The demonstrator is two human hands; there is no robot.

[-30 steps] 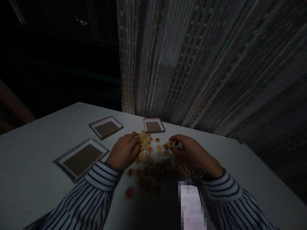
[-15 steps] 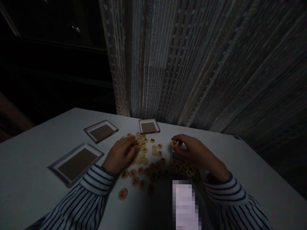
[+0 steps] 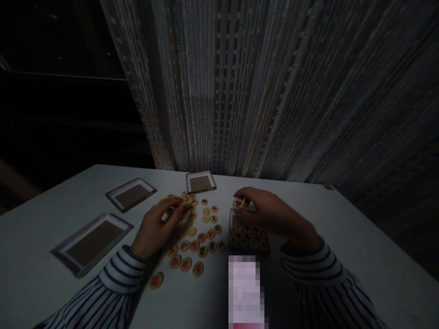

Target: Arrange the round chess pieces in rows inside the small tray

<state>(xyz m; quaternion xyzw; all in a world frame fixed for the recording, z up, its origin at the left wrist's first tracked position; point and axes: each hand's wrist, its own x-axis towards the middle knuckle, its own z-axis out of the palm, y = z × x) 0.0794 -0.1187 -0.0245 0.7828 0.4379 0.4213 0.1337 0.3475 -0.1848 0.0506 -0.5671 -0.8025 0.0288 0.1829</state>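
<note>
My right hand (image 3: 274, 214) pinches a round wooden Chinese chess piece (image 3: 238, 204) with a dark character. It holds the piece above the far left corner of a small open box (image 3: 231, 224). Rows of chess pieces (image 3: 252, 234) fill the near part of this box, and my hand hides some of its right side. To the left, my left hand (image 3: 161, 226) curls over a loose pile of chess pieces. Its thumb and fingertips close around a blank-sided chess piece (image 3: 186, 200) at the pile's top. Pieces with red characters (image 3: 185, 264) lie nearer to me.
Three shallow frame-like trays or lids lie on the white table (image 3: 343, 256): a near left one (image 3: 73, 269), a middle one (image 3: 118, 205) and a far one (image 3: 201, 190). A string curtain (image 3: 240, 91) hangs behind the table. A pixelated patch covers the front centre.
The view has turned slightly right, so everything sits further left. My right hand still holds its piece, now over the box. My left fingers have drawn back slightly at the pile.
</note>
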